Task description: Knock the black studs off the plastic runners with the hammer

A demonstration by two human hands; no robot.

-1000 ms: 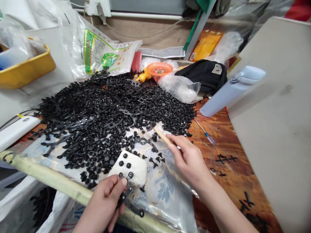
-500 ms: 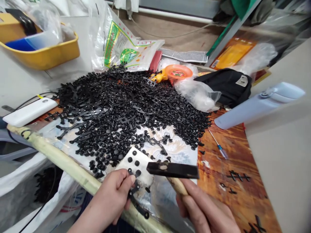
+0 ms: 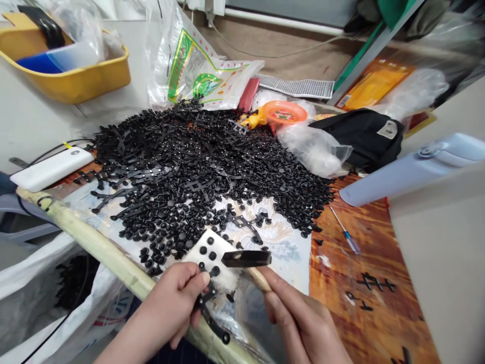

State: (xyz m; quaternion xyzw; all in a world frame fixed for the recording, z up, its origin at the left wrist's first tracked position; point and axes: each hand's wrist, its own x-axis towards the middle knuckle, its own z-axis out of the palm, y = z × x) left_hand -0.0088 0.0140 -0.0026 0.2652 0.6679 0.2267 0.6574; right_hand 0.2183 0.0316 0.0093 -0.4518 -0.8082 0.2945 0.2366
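My right hand point(image 3: 299, 316) is wrapped round the wooden handle of a hammer point(image 3: 246, 259), whose dark head hangs over the right side of a white block point(image 3: 227, 275). Several round black plastic studs point(image 3: 212, 256) sit on that block. Between thumb and fingers, my left hand point(image 3: 180, 298) pinches a black jointed plastic strip point(image 3: 214, 323) at the block's near left edge. The strip's curved end, with a round hole, sticks out towards me. My left fingers partly hide its other end.
A large heap of black plastic parts point(image 3: 189, 162) spreads behind the block. At right lie a screwdriver point(image 3: 345, 232), a pale blue bottle-like container point(image 3: 397, 172) and loose black crosses point(image 3: 377, 283). A white power bank point(image 3: 53, 168) and a yellow bin point(image 3: 83, 81) are at left.
The hammer and my right hand have moved left, bringing the head closer to the studs on the block. My left hand keeps its pinch on the strip. The view has shifted slightly.
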